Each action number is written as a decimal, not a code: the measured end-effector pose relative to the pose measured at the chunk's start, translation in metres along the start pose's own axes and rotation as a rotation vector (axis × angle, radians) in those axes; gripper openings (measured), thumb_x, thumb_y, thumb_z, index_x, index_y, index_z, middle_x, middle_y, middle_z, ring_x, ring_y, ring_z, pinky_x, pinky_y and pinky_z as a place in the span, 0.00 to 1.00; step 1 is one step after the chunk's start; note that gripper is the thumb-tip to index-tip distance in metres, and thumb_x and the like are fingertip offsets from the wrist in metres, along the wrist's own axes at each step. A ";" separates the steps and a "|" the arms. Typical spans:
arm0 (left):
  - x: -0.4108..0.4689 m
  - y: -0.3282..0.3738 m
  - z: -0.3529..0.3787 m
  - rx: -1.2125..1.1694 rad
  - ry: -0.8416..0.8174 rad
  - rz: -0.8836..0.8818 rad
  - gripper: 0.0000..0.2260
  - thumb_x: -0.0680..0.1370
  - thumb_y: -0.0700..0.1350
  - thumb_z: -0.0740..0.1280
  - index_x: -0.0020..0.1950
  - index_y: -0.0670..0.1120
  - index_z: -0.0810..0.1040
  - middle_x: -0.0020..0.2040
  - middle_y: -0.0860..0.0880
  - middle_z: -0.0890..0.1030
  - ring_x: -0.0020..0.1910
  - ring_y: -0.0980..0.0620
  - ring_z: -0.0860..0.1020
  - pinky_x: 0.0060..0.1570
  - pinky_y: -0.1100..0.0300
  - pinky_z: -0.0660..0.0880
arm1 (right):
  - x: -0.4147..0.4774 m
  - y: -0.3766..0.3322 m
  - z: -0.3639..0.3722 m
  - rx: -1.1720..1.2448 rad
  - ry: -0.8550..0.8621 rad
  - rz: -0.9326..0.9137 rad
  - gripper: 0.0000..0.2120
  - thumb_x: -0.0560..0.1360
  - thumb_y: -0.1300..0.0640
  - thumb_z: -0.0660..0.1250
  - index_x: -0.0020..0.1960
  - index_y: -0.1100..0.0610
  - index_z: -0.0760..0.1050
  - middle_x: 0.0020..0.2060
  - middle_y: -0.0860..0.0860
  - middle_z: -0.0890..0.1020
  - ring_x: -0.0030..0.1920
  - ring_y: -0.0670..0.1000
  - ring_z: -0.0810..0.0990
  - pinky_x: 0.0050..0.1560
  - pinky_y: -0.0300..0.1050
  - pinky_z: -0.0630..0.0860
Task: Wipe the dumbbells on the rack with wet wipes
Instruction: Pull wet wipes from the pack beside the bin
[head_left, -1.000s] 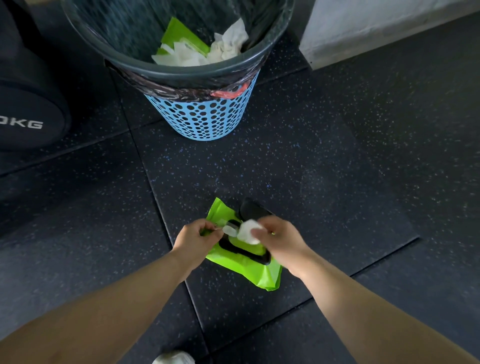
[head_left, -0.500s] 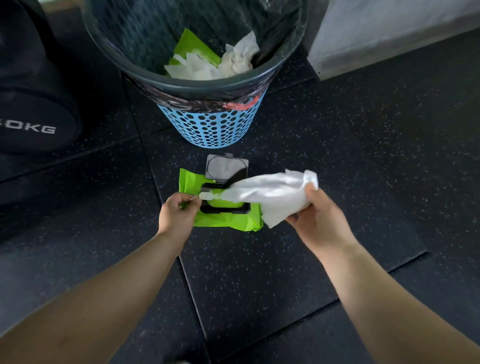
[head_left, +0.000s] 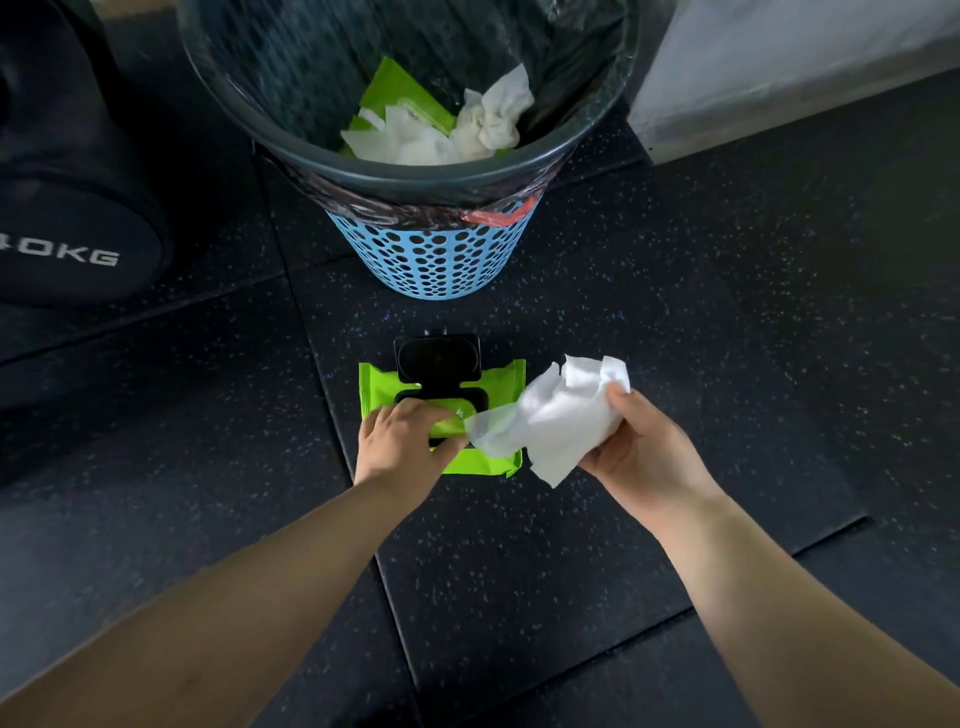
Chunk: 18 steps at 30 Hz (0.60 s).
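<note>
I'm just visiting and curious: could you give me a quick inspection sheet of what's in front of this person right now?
Surface: dark speckled rubber floor tiles.
Job's things: green wipe pack on the floor, black lid flipped open; white wet wipe pulled out.
Clutter: blue bin with black liner, holding used wipes and green packaging.
Hands: left hand presses on the pack; right hand grips the wipe.
Cables: nothing seen.
Surroundings: black weight marked KG, pale wall base.

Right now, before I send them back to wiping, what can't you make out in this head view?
- Dumbbell rack: not in view at all.
- Black weight at left: cut off by the frame edge, and its first digit cannot be read.
- Opening of the wipes pack: covered by the left hand, so any next wipe is hidden.
- Wipe in the right hand: whether it is fully free of the pack is unclear.
- Bin: far rim cropped by the top edge.
</note>
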<state>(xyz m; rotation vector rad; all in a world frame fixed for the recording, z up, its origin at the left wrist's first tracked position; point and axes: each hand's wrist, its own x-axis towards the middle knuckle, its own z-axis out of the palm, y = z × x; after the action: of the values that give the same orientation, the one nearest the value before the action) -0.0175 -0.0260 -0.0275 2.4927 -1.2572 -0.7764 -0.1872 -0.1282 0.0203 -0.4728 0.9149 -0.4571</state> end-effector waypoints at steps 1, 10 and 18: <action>0.000 0.002 -0.001 0.018 0.035 0.028 0.11 0.77 0.49 0.63 0.57 0.49 0.78 0.60 0.50 0.75 0.62 0.48 0.68 0.64 0.58 0.54 | -0.001 0.000 0.000 0.005 0.000 0.009 0.14 0.80 0.57 0.52 0.59 0.60 0.71 0.51 0.56 0.79 0.48 0.52 0.80 0.46 0.47 0.80; -0.014 0.034 -0.035 -0.772 -0.390 0.059 0.10 0.75 0.42 0.67 0.55 0.49 0.75 0.48 0.53 0.78 0.48 0.61 0.74 0.52 0.66 0.69 | 0.002 0.017 0.019 -0.015 -0.040 0.125 0.13 0.79 0.55 0.55 0.53 0.60 0.75 0.42 0.54 0.83 0.40 0.50 0.83 0.42 0.44 0.81; -0.028 0.023 -0.056 -0.875 -0.234 -0.063 0.10 0.77 0.40 0.63 0.35 0.46 0.72 0.31 0.53 0.71 0.27 0.64 0.69 0.28 0.74 0.64 | 0.007 0.037 0.038 -0.459 0.195 0.033 0.18 0.75 0.56 0.64 0.62 0.55 0.63 0.43 0.49 0.75 0.38 0.46 0.78 0.37 0.41 0.76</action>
<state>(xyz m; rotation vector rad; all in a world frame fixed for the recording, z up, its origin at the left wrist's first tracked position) -0.0155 -0.0191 0.0385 1.7578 -0.6596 -1.3103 -0.1460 -0.0945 0.0147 -0.8389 1.2210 -0.2627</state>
